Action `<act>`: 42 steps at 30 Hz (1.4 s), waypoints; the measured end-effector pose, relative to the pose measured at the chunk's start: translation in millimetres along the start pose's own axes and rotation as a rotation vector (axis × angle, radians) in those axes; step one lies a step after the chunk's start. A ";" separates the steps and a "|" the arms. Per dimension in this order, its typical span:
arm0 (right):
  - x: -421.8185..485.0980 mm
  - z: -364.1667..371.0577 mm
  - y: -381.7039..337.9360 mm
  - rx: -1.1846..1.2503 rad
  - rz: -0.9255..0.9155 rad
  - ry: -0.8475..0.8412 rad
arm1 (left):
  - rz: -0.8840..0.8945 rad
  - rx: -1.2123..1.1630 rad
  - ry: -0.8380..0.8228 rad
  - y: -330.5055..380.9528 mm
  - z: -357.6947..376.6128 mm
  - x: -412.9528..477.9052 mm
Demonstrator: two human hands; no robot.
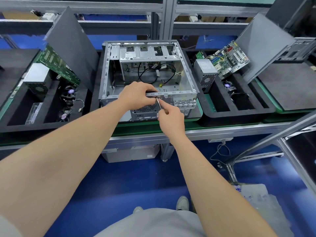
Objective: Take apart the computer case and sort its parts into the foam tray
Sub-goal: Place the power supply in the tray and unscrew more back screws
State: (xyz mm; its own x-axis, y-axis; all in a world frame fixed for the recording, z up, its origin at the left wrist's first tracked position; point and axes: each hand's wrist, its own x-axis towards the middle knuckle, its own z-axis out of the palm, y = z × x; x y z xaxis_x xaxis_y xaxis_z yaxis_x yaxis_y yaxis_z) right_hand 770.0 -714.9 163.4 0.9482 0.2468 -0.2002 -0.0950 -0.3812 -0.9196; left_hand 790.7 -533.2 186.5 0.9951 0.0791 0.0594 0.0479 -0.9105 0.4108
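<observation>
Your right hand (pixel 171 120) grips a screwdriver (pixel 159 104), its tip set on a screw in the near rail of the case (pixel 148 53). Your left hand (pixel 136 94) curls over that rail just beside the tip, steadying the case. What its fingers hold behind the rail I cannot tell.

The case lies open on the bench between two foam trays. The right tray (pixel 239 115) already carries the power supply (pixel 206 72), motherboard (pixel 229 60) and side panel (pixel 263 47), so you look late in the strip-down, with only loose cables (pixel 153 72) showing inside.

You seem to be backing out a rear screw. Keep the driver square in the head, catch the screw as it frees, and support whatever it holds before carrying it to a tray slot.
</observation>
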 end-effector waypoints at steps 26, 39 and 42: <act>1.5 16.4 -11.4 0.085 0.137 0.000 | 0.028 -0.006 -0.004 -8.2 3.7 7.4; 6.9 12.1 -4.1 0.077 0.172 -0.017 | 0.052 0.034 -0.019 -9.1 2.3 2.9; 9.1 -3.6 -7.6 0.659 0.457 -0.282 | 0.080 0.054 -0.002 -9.7 2.5 1.2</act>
State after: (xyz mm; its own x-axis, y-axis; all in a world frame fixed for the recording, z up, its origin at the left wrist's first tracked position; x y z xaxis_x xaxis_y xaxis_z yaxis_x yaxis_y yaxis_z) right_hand 780.4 -713.0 169.8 0.6708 0.4412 -0.5961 -0.6905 0.0781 -0.7191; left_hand 791.7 -525.3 180.3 0.9961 0.0044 0.0881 -0.0273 -0.9342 0.3556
